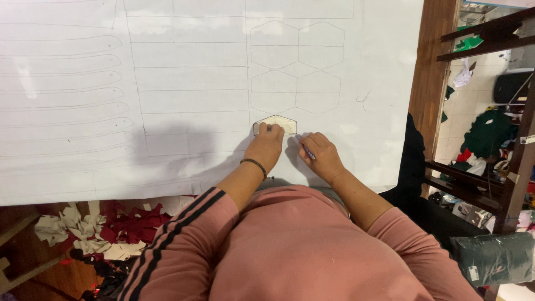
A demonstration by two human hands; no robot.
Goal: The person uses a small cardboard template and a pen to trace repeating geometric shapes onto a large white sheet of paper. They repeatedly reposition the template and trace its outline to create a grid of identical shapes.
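Note:
A large white sheet (189,100) covers the table, marked with drawn hexagons, rectangles and long rounded strips. My left hand (266,146) presses flat on a cream hexagon-shaped template (281,122) lying on the sheet. My right hand (319,154) holds a pen (308,153) with its tip at the template's lower right edge. A dark band circles my left wrist. Both arms wear pink sleeves with dark stripes.
White and red fabric scraps (97,228) lie on the floor at lower left. A dark wooden shelf frame (490,111) stands at right, with green and red cloth behind it. A dark folded bundle (493,257) sits at lower right.

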